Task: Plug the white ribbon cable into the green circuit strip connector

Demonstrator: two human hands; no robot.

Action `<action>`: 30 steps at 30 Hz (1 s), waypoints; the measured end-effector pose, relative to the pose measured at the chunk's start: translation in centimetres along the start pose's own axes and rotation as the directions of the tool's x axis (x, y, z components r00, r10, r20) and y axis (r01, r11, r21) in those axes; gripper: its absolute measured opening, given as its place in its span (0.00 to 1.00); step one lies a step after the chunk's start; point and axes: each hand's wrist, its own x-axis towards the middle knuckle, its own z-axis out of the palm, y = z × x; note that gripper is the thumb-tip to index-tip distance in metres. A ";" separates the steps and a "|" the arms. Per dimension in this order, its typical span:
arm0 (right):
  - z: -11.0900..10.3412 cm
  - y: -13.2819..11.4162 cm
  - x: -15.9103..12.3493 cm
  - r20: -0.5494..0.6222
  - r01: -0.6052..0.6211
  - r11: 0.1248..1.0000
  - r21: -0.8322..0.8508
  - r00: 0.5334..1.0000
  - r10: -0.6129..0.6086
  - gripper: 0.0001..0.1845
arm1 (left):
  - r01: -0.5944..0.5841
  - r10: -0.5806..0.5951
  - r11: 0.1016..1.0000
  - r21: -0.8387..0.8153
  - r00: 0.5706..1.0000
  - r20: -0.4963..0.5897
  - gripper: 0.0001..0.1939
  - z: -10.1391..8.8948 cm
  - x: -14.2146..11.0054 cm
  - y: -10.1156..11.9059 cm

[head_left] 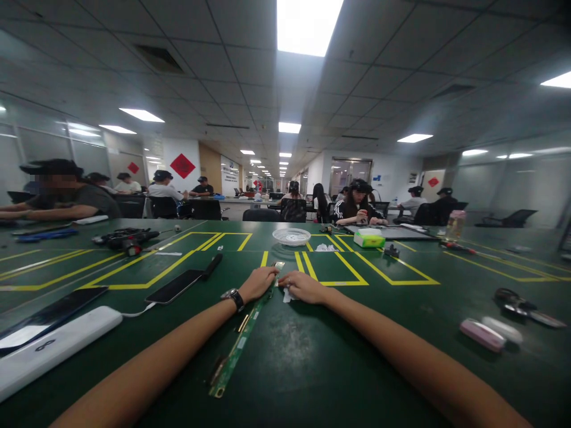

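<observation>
A long, narrow green circuit board [244,343] lies slantwise on the table in front of me, its far end between my hands. My left hand [259,283] is closed on the board's far part, the fingertips pressed together at its edge. Opposite it, my right hand [306,288], with a ring on one finger, is closed with its fingertips at the same end of the board. A crumpled piece of white tissue [288,295] pokes out beneath the right fingers. How far the fingers wrap round the board is hidden.
Ahead stand a white plastic basket [291,238] and a green tissue pack [369,238]. Left lie a phone [175,286], a white power bank [57,345] and a black power tool [127,238]. A pink case [482,334] and keys [526,306] lie right. People sit beyond.
</observation>
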 end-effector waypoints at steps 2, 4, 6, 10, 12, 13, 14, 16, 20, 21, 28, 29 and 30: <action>-0.2 -0.3 0.0 -0.019 -0.028 0.998 -0.058 0.999 0.027 0.19 | -0.038 0.039 0.996 -0.078 0.999 0.007 0.20 -0.2 0.0 0.1; -0.3 -0.9 0.0 -0.053 -0.027 0.993 -0.112 0.998 0.021 0.18 | -0.093 0.094 0.971 -0.222 0.996 -0.008 0.20 -0.4 0.0 0.1; -0.3 -1.5 0.0 -0.044 0.028 0.992 -0.122 0.998 -0.033 0.21 | -0.125 0.116 0.915 -0.383 0.992 -0.046 0.19 -0.3 0.1 -0.1; -0.1 -1.4 0.0 0.039 0.092 0.992 -0.091 0.995 -0.089 0.25 | -0.001 -0.067 0.869 -0.495 0.991 -0.119 0.18 0.1 0.5 -1.1; -0.4 -0.5 -0.4 0.055 0.033 0.990 -0.137 0.998 -0.026 0.25 | 0.074 -0.169 0.869 -0.489 0.974 -0.153 0.17 0.2 0.7 -1.7; -0.7 0.2 -0.8 0.059 -0.028 0.983 -0.182 0.998 0.039 0.24 | 0.101 -0.204 0.868 -0.486 0.965 -0.165 0.17 0.3 0.8 -1.9; -1.2 0.9 -1.3 0.058 -0.122 0.963 -0.240 0.988 0.140 0.23 | 0.121 -0.230 0.865 -0.486 0.958 -0.172 0.18 0.2 0.9 -2.1; -2.4 2.6 -2.7 0.031 -0.357 0.861 -0.362 0.919 0.393 0.20 | 0.157 -0.274 0.856 -0.492 0.945 -0.176 0.18 0.1 1.0 -2.2; -5.2 6.0 -6.8 -0.072 -0.657 0.589 -0.471 0.694 0.716 0.20 | 0.196 -0.318 0.837 -0.512 0.934 -0.162 0.18 -0.2 0.9 -2.1; -5.8 6.8 -7.9 -0.092 -0.694 0.539 -0.477 0.649 0.755 0.21 | 0.202 -0.322 0.832 -0.516 0.934 -0.154 0.18 -0.3 0.9 -2.0; -8.5 9.6 -11.9 -0.119 -0.819 0.337 -0.464 0.435 0.893 0.22 | 0.224 -0.306 0.818 -0.530 0.949 -0.071 0.18 -0.1 0.8 -1.8; -8.6 9.7 -11.9 -0.112 -0.825 0.332 -0.456 0.424 0.899 0.22 | 0.223 -0.298 0.820 -0.527 0.953 -0.060 0.18 0.0 0.9 -1.8; -8.7 9.8 -11.8 -0.106 -0.831 0.329 -0.448 0.415 0.904 0.22 | 0.222 -0.290 0.824 -0.521 0.956 -0.050 0.18 0.0 0.9 -1.8</action>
